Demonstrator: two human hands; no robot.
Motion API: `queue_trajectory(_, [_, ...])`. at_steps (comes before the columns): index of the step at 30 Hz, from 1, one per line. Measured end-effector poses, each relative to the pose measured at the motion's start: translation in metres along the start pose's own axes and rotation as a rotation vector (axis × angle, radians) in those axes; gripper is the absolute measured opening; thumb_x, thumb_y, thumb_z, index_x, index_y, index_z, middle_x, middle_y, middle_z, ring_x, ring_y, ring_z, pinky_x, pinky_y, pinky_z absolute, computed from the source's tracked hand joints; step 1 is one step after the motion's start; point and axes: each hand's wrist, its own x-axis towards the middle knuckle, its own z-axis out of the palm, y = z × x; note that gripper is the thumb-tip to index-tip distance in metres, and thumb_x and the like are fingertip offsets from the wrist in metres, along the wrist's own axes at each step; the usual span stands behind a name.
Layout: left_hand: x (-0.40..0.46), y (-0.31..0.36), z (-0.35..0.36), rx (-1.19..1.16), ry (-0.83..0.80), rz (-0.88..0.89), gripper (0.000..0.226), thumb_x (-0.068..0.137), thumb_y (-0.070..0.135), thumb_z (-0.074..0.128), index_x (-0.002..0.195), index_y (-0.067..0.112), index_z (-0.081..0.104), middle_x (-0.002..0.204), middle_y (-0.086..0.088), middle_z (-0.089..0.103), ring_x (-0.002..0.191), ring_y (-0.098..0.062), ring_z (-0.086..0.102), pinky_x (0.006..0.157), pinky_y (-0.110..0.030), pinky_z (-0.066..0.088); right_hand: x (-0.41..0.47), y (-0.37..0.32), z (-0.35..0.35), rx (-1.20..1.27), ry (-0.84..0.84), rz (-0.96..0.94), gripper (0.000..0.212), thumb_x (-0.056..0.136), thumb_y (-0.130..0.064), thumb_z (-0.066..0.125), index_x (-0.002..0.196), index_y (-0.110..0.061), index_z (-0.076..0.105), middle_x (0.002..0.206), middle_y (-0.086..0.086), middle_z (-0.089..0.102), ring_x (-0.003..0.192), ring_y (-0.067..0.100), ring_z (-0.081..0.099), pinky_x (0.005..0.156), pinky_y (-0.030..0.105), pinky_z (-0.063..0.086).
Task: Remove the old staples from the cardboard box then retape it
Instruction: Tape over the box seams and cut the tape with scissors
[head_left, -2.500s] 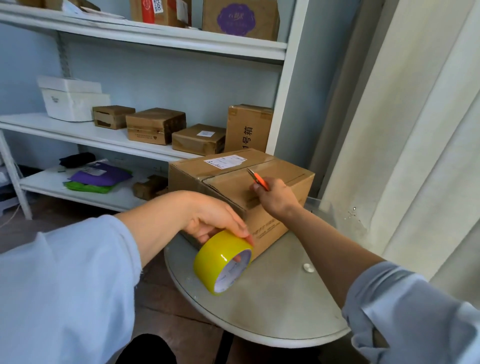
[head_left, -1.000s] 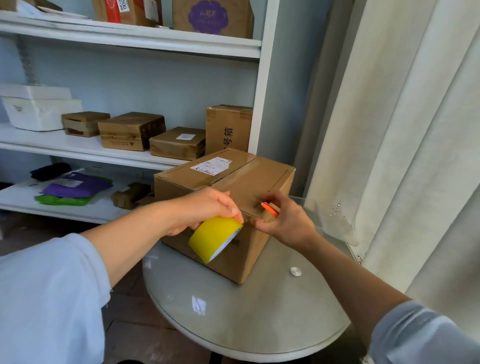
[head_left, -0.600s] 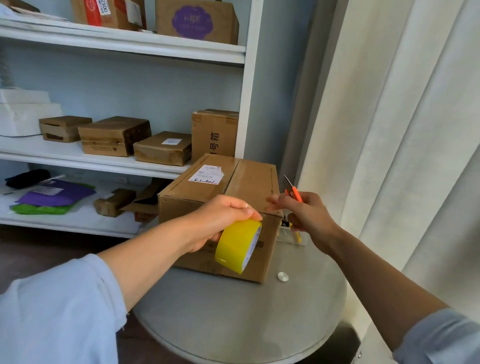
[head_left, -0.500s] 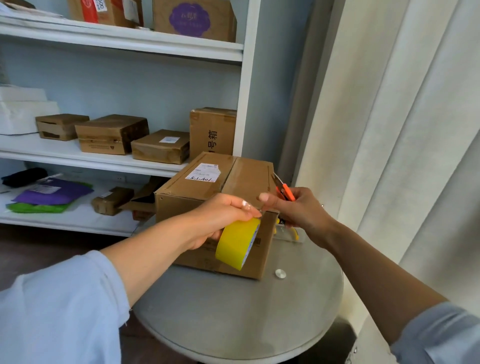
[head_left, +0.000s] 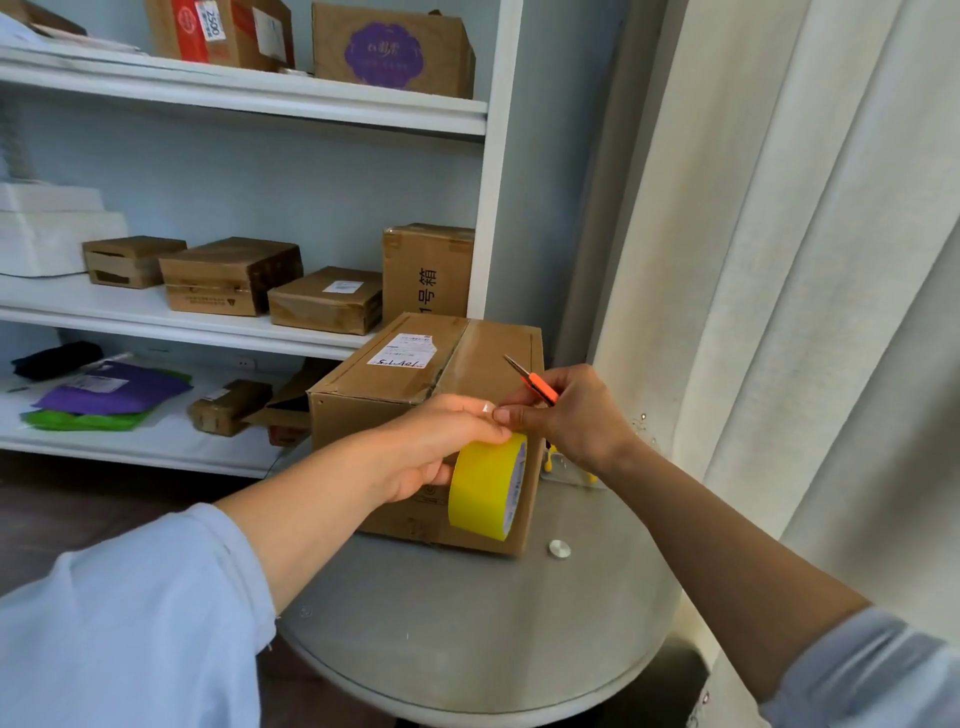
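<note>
Cardboard box (head_left: 415, 415): closed, sitting on the round table (head_left: 493, 623), toward its far edge at about 12 o'clock; a strip of clear tape runs along the top seam and a white label (head_left: 402, 352) lies on the top left half.
Head view, left hand (head_left: 434, 447): fingers curled round the yellow tape roll (head_left: 485, 486), thumb across its top, holding the roll against the box's near face by the right corner.
Head view, right hand (head_left: 569, 415): at 3 o'clock of the roll, fingers closed on small orange-handled snips (head_left: 535, 384) whose point aims up toward 10 o'clock; its fingertips (head_left: 503, 414) meet the left thumb at the top of the roll, apparently picking at the tape's loose end.
Staples: too small to tell whether any remain.
Surroundings: white shelves (head_left: 156, 312) at 10 o'clock carry several more brown boxes; a pale curtain (head_left: 779, 260) hangs at 2 o'clock; a small round silver thing (head_left: 559, 548) lies on the table just beside the box's near corner.
Step, as I judge it: freeing the tape end to begin retaping.
Risk: with snips occupying the right hand, the pinch on the tape end may be weak, so it could slip back onto the roll.
Risk: the raised point sits near the left fingers and could nick them.
Risk: tape pulled off crooked could wrinkle or miss the seam.
</note>
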Motion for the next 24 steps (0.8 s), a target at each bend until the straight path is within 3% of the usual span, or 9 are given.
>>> queue_trajectory(4, [0.0,0.0,0.001,-0.066,0.02,-0.003,0.014,0.09,0.009,0.061,0.097,0.019,0.066,0.086,0.001,0.068,0.077,-0.008,0.065,0.063,-0.025,0.054,-0.002,-0.001,0.008,-0.184,0.16,-0.058,0.016,0.074,-0.038,0.078,0.08,-0.023,0.076,0.075,-0.004,0.069,0.073,0.014,0.062,0.069,0.039,0.057])
queue_trajectory(10, [0.002,0.001,0.0,-0.167,0.086,-0.056,0.017,0.086,0.005,0.064,0.099,0.015,0.068,0.087,-0.003,0.07,0.08,-0.013,0.065,0.064,-0.028,0.053,0.001,-0.006,0.006,-0.283,0.113,-0.149,0.016,0.079,-0.037,0.074,0.086,-0.022,0.076,0.078,-0.005,0.07,0.074,0.015,0.063,0.07,0.042,0.057])
queue_trajectory(12, [0.003,0.001,0.001,-0.217,0.114,-0.064,0.015,0.086,0.006,0.065,0.096,0.017,0.068,0.088,-0.003,0.07,0.082,-0.015,0.065,0.07,-0.031,0.054,0.004,-0.013,0.001,-0.313,0.067,-0.162,0.016,0.079,-0.037,0.075,0.085,-0.022,0.076,0.078,-0.005,0.07,0.073,0.015,0.064,0.07,0.042,0.058])
queue_trajectory(16, [0.004,0.0,0.006,-0.187,0.14,-0.069,0.012,0.086,0.009,0.065,0.093,0.018,0.07,0.095,-0.004,0.07,0.097,-0.021,0.064,0.096,-0.042,0.048,0.003,-0.019,-0.008,-0.302,0.007,-0.17,0.012,0.08,-0.032,0.075,0.084,-0.02,0.075,0.077,-0.007,0.069,0.073,0.013,0.065,0.073,0.043,0.058])
queue_trajectory(21, [0.005,-0.012,0.01,-0.18,0.145,-0.095,0.015,0.086,0.014,0.066,0.093,0.027,0.07,0.107,-0.004,0.07,0.104,-0.02,0.064,0.09,-0.038,0.051,0.0,-0.015,-0.007,-0.295,-0.032,-0.172,0.014,0.08,-0.032,0.074,0.081,-0.017,0.074,0.075,-0.004,0.068,0.071,0.015,0.064,0.072,0.043,0.057])
queue_trajectory(24, [0.006,-0.013,0.014,-0.088,0.21,-0.098,0.006,0.085,0.025,0.067,0.089,0.027,0.069,0.109,-0.004,0.068,0.108,-0.022,0.06,0.098,-0.041,0.046,-0.001,-0.015,-0.005,-0.281,-0.023,-0.158,0.016,0.081,-0.03,0.073,0.081,-0.015,0.073,0.075,-0.002,0.068,0.072,0.016,0.064,0.073,0.043,0.057])
